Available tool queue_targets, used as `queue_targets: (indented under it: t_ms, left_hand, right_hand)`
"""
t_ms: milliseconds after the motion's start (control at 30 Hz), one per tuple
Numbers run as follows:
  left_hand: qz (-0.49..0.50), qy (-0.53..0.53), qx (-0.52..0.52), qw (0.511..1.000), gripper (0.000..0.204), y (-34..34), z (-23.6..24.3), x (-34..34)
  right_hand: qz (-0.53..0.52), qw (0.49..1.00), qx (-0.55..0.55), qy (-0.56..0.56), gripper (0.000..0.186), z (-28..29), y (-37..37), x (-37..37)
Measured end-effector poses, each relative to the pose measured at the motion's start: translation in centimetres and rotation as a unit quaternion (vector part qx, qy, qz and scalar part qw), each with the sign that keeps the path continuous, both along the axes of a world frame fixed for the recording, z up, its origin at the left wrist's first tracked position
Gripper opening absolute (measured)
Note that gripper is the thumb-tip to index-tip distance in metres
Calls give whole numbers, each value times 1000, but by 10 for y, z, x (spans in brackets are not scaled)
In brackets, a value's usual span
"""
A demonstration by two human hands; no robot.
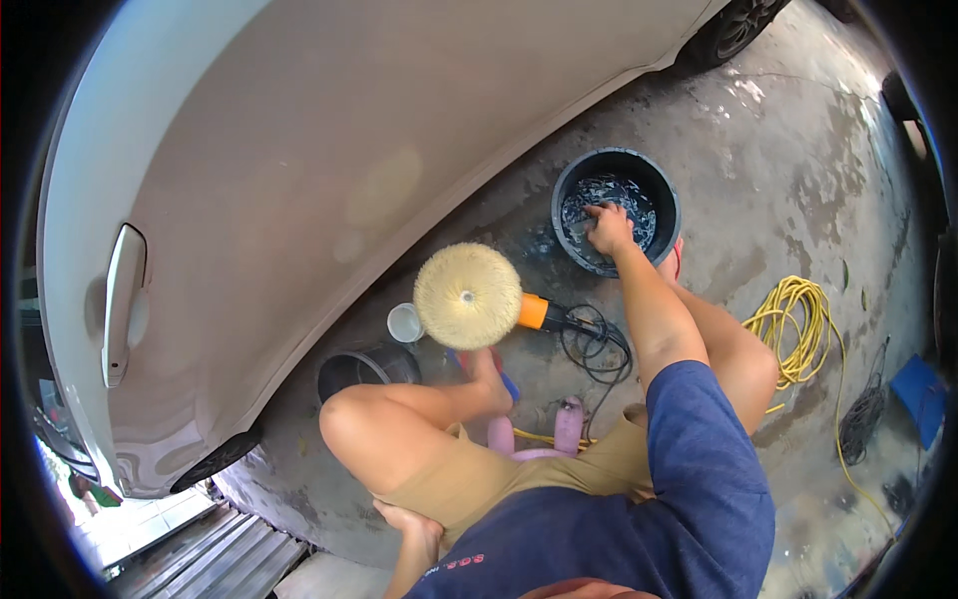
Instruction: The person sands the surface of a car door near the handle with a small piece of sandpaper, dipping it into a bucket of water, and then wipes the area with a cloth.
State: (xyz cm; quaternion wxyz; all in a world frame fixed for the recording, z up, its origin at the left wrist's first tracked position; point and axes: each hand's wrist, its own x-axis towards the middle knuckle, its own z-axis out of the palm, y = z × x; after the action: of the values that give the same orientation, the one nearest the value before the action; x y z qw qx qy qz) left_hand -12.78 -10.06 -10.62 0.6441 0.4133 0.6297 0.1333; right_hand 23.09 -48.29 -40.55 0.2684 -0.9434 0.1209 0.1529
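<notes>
My right hand reaches down into a round black tub of water with pale streaks on its surface. Its fingers are bent together, and whatever they grip is too unclear to name. My left hand lies against the outer side of my left thigh, by the hem of the tan shorts, fingers stretched out and partly hidden. Between my feet and the car rests an orange and black power polisher, its round cream wool pad facing up. No hand touches it.
A light-coloured car door stands close at left and ahead. By the polisher are a white cup, a dark bucket and a black cord. A yellow hose lies coiled at right; a pink stool is beneath me.
</notes>
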Motion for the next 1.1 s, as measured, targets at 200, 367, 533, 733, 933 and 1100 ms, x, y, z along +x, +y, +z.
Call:
queue_targets:
  t_ms: [200, 367, 533, 733, 933, 1100]
  left_hand:
    - [-31, 7, 11, 999, 82, 13, -13, -11]
    - [-7, 22, 27, 999, 79, 18, -16, -18]
    - [-11, 30, 20, 999, 79, -8, 2, 17]
    - [-25, 29, 22, 999, 80, -12, -1, 32]
    - [-32, 1, -3, 999, 81, -8, -6, 28]
    - [-36, -20, 2, 999, 81, -11, -8, 20]
  right_hand:
    - [-8, 989, -80, 123, 51, -34, -21, 31]
    - [-52, 997, -44, 37, 47, -37, -17, 26]
    - [-27, 995, -55, 80, 46, -43, -10, 44]
    - [-179, 983, 28, -10, 35, -67, -35, 44]
    - [-339, 898, 259, -111, 82, -43, -55, 26]
    - [-337, 826, 433, -127, 69, 5, -61, 13]
